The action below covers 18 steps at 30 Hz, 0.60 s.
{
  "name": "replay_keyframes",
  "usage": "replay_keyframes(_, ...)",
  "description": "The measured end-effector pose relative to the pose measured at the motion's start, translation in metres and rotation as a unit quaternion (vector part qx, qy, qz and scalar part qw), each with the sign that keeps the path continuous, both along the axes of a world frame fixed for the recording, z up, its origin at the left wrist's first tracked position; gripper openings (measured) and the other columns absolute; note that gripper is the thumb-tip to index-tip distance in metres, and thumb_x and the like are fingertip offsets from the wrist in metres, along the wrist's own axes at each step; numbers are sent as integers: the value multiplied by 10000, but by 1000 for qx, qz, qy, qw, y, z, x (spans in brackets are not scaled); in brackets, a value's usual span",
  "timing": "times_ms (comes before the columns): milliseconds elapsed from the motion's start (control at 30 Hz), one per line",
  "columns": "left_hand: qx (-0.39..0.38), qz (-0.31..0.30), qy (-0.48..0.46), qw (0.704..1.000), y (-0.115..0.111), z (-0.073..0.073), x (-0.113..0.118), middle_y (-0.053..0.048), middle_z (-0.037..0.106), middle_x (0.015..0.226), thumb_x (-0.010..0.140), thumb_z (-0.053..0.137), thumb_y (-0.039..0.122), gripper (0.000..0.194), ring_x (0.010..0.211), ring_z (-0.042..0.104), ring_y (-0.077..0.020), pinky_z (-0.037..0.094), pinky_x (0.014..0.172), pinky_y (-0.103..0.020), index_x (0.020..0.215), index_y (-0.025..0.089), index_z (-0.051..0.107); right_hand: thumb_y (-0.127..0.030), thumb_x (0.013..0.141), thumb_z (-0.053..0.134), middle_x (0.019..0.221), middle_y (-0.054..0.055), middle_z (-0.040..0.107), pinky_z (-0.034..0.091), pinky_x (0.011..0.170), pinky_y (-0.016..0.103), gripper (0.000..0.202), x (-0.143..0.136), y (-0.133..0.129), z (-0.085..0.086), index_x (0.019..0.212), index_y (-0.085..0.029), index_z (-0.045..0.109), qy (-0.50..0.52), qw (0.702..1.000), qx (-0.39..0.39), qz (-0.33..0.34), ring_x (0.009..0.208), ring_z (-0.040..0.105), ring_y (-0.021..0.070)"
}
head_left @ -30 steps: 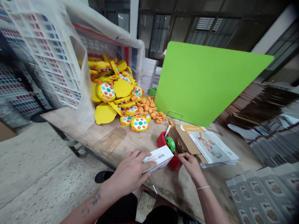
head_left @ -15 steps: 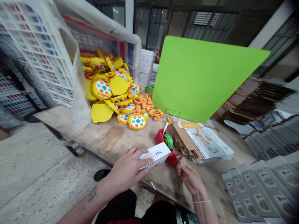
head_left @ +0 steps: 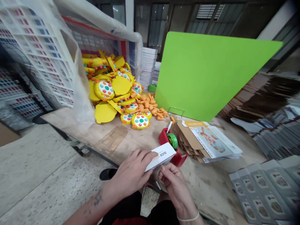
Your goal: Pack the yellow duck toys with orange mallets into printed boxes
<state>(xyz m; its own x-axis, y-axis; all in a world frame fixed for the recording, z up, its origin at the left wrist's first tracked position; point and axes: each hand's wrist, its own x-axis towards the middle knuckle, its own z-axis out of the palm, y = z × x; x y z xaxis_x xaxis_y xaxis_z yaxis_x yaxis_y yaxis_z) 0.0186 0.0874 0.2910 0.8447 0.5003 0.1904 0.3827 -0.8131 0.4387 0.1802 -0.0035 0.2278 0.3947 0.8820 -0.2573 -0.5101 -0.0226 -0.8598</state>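
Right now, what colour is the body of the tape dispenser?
The tape dispenser has a red body, clearest in the head view.

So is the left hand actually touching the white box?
Touching: in the head view, the left hand clasps the white box by one end, covering part of its lettering.

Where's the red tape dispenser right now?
In the head view, the dispenser stands on the table just right of centre, between the box in the left hand and the pile of flat cartons.

Table [head_left: 140, 139] bears tape dispenser [head_left: 172, 141], yellow toys [head_left: 141, 121], apparently toy mallets [head_left: 146, 105]
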Motion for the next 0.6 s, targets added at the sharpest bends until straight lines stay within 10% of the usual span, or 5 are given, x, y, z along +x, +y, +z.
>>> replay_keyframes(300,65,-23,26,997,1,1,1,-82,534,1476,976,538,165,349,1144,541,-310,527,975,-519,1278,285,663,-568,623,870,549,-14,603,429,562,234,476,-10,9,-5,592,-189,585,-78,996,2,-31,543,518,109)
replay_keyframes(600,23,39,80,996,3,3,2,-172,490,1544,932,625,290,530,1265,570,-388,497,1047,-555,1449,193,559,-546,677,830,527,-19,581,441,515,274,437,1,10,-65,600,-200,575,-252,965,-22,-66,500,505,140)
